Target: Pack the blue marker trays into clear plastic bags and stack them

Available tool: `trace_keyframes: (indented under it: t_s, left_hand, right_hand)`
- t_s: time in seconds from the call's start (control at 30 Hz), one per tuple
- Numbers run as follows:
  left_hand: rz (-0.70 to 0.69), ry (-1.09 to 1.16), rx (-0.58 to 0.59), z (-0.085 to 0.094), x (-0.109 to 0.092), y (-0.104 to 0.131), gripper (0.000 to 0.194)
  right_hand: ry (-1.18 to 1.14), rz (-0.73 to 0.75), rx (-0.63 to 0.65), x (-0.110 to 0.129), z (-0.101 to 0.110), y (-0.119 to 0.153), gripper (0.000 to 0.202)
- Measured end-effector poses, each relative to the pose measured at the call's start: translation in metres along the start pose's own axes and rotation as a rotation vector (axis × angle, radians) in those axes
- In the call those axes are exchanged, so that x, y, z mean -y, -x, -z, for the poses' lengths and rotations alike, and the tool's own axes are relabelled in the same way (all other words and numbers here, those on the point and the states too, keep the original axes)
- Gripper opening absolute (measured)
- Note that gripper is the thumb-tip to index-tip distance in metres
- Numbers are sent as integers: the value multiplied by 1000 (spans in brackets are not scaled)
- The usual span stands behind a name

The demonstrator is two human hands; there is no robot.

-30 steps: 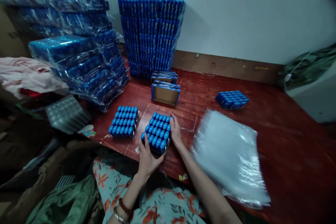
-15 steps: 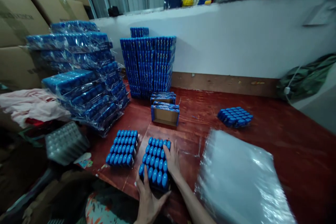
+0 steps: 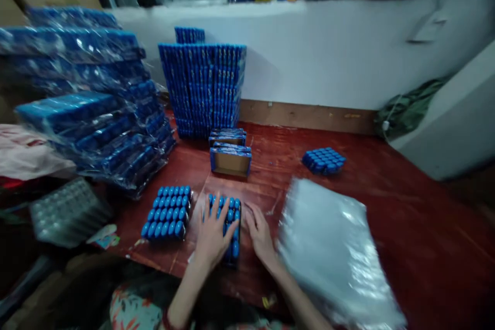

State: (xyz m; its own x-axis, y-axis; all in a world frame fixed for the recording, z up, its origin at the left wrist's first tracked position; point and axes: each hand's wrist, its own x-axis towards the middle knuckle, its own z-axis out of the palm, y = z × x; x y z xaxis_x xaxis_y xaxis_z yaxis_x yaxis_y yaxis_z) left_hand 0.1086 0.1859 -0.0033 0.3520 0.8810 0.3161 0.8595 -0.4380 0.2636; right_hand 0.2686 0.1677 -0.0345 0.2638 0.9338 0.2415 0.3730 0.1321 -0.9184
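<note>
My left hand (image 3: 213, 232) lies spread over a block of blue rounded pieces (image 3: 235, 240), covering its left part. Just right of that block is my right hand (image 3: 260, 229), fingers apart and slightly curved, with its fingertips near the block's edge. A second block of blue pieces (image 3: 167, 212) sits on the red table to the left. Beyond the hands stand open blue cartons with brown insides (image 3: 231, 163). To the right lies a pile of clear plastic sheets or bags (image 3: 328, 247).
Tall stacks of blue packs (image 3: 203, 87) and plastic-wrapped packs (image 3: 104, 113) rise at the back and left. A third blue block (image 3: 324, 160) rests on the red table (image 3: 410, 211). Clear trays (image 3: 67, 211) are at the left edge, green fabric (image 3: 410, 108) at the right.
My left hand has moved from the block's near edge onto its top. My right hand has come off the block's right side and is beside it. The view has shifted to the right.
</note>
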Motion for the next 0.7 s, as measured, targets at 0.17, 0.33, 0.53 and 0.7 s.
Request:
trace_keyframes:
  t_s: [0.17,0.33,0.53,0.7]
  left_hand:
    - [-33,-60,244,-10,1,-24,56]
    - [-63,-50,194,-15,3,-18,55]
    - [-62,90,54,-6,6,-16,48]
    - [-313,210,-219,16,-16,5,44]
  right_hand:
    - [382,101,7,-17,110,36,26]
    - [714,11,119,-65,188,81,42]
    - [587,-102,-31,-73,176,81,40]
    - [353,-232,-27,-40,185,53,44]
